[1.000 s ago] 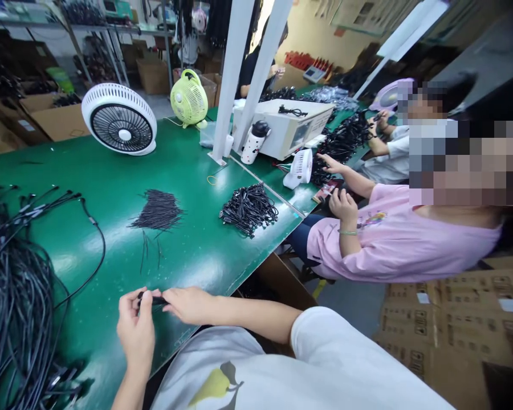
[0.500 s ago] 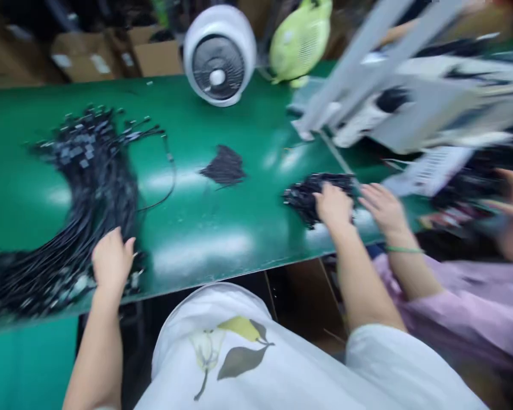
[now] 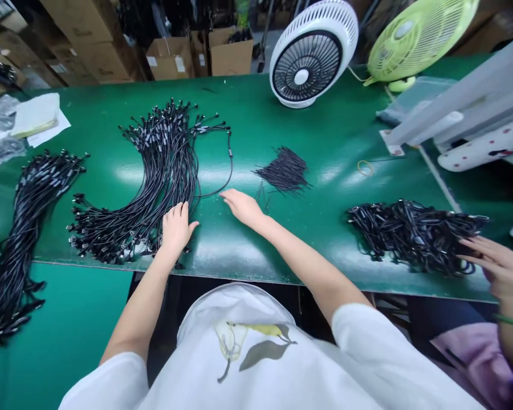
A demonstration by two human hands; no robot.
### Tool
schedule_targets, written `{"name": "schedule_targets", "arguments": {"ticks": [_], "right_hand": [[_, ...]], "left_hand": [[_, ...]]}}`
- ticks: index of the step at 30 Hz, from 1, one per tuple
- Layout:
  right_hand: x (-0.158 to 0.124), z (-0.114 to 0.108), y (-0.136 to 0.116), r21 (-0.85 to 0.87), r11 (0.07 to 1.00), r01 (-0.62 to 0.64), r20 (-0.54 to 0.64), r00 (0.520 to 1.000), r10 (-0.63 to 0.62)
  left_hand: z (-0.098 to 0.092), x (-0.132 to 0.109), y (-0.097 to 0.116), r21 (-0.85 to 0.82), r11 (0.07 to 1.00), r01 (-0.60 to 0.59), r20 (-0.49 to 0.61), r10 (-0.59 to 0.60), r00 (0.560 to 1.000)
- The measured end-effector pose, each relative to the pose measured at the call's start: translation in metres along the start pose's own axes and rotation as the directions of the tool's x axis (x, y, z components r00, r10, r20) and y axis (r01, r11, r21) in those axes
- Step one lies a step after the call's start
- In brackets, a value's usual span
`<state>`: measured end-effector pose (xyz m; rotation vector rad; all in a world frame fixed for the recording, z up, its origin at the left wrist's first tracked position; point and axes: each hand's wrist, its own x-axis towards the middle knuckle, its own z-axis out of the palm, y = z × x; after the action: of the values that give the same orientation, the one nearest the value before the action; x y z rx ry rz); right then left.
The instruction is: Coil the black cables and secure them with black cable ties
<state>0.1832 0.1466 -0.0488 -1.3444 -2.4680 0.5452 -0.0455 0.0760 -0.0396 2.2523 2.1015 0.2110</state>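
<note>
A large fanned bundle of black cables [image 3: 166, 165] lies on the green table, its connector ends spread at both ends. My left hand [image 3: 177, 228] rests on the lower right part of this bundle, fingers stretched out and thumb apart. One single cable [image 3: 231, 165] curves out from the bundle to the right. At its lower bend is my right hand [image 3: 243, 208], palm down with fingers extended, the fingertips close to the cable; whether they touch it I cannot tell. Right of that hand is a small pile of short thin black ties [image 3: 284, 169].
A second cable bundle [image 3: 29, 210] hangs over the front edge at left. On the right, a co-worker's hand [image 3: 493, 259] touches a heap of coiled cables [image 3: 414, 236]. A white fan [image 3: 308, 57], a green fan [image 3: 419, 40] and a grey metal frame [image 3: 461, 102] stand behind.
My right hand has left the coiled cable heap and moved left to the single cable. My left hand stays at the big bundle. The camera view has swung left.
</note>
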Motion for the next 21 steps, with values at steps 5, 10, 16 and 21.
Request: {"name": "schedule_targets", "arguments": {"ticks": [5, 10, 16, 21], "right_hand": [[0.068, 0.018, -0.008, -0.079, 0.994, 0.071, 0.066, 0.996, -0.066], [0.084, -0.010, -0.014, -0.128, 0.984, 0.124, -0.003, 0.992, -0.126], [0.091, -0.068, -0.080, -0.245, 0.876, 0.416, -0.281, 0.834, -0.475], [0.064, -0.132, -0.145, -0.318, 0.822, 0.472, -0.474, 0.672, -0.569]], "left_hand": [[-0.008, 0.010, -0.036, -0.121, 0.989, 0.081, 0.123, -0.066, 0.990], [-0.034, 0.013, -0.088, -0.124, 0.983, 0.139, 0.052, -0.133, 0.990], [-0.037, 0.001, -0.065, -0.203, 0.973, -0.113, -0.127, 0.088, 0.988], [-0.039, -0.005, -0.036, -0.316, 0.944, -0.090, -0.046, 0.080, 0.996]]}}
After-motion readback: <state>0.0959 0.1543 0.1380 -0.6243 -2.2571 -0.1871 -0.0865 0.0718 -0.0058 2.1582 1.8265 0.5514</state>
